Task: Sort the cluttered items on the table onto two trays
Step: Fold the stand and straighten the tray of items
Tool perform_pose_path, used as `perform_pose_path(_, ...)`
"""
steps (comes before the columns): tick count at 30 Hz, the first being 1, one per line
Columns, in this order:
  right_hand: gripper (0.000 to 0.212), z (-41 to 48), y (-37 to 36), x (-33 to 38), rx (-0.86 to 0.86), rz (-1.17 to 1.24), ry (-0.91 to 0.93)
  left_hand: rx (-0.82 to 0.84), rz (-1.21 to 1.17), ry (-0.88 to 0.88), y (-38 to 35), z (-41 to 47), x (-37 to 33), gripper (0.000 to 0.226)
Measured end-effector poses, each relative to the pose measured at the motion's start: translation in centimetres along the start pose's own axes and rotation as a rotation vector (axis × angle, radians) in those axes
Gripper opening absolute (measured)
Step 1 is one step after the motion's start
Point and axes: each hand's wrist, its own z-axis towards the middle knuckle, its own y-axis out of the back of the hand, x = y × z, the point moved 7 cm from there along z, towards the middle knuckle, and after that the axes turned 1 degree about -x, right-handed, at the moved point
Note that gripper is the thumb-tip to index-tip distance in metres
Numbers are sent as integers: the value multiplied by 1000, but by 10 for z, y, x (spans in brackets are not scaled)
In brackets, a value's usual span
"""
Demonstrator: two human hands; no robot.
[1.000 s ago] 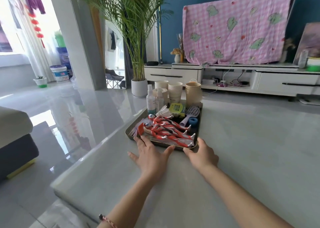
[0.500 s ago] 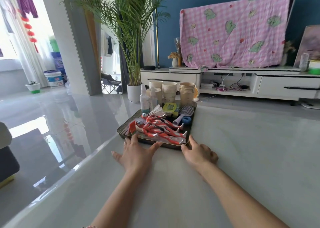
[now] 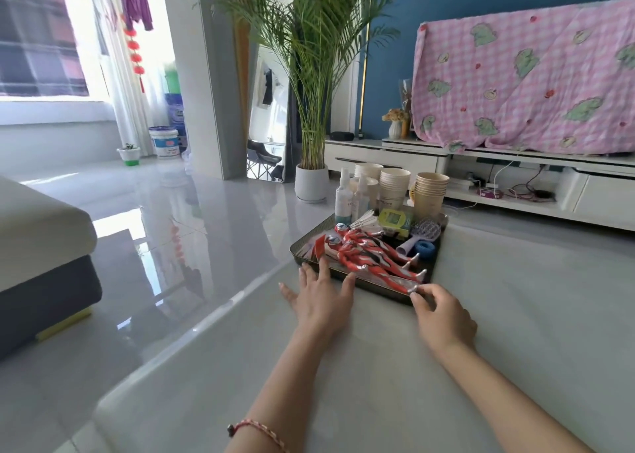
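A dark tray (image 3: 378, 286) sits at the far left part of the grey table (image 3: 515, 315). It holds red-and-silver toy figures (image 3: 371, 256), spray bottles (image 3: 343, 198), stacks of paper cups (image 3: 429, 191), a green gadget (image 3: 393, 219), a lilac brush (image 3: 422, 234) and a blue roll (image 3: 424, 249). My left hand (image 3: 319, 294) lies flat with fingers spread, its fingertips touching the tray's near rim. My right hand (image 3: 441, 313) curls at the tray's near right corner, fingertips on the rim beside a figure's silver foot.
The table's left edge runs diagonally beside my left arm, with glossy floor beyond it. A sofa (image 3: 41, 256) stands at the left. A potted palm (image 3: 311, 184) and a white TV cabinet (image 3: 515, 170) under a pink cloth are behind the tray.
The view has swung, so the tray now appears further right. Both hands stay at the tray's near rim; my right hand's fingers have curled onto the corner.
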Motion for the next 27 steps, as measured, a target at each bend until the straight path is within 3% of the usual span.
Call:
perform_pose_path(13, 22, 5, -8, 13, -28, 46, -61, -38, 77, 13, 7, 8, 16, 51)
perform_pose_path(20, 20, -2, -15, 25, 12, 13, -1, -96, 51, 128, 14, 8, 30, 52)
perform_pose_path(27, 25, -4, -17, 24, 86, -21, 37, -73, 95, 110, 8, 8, 25, 54)
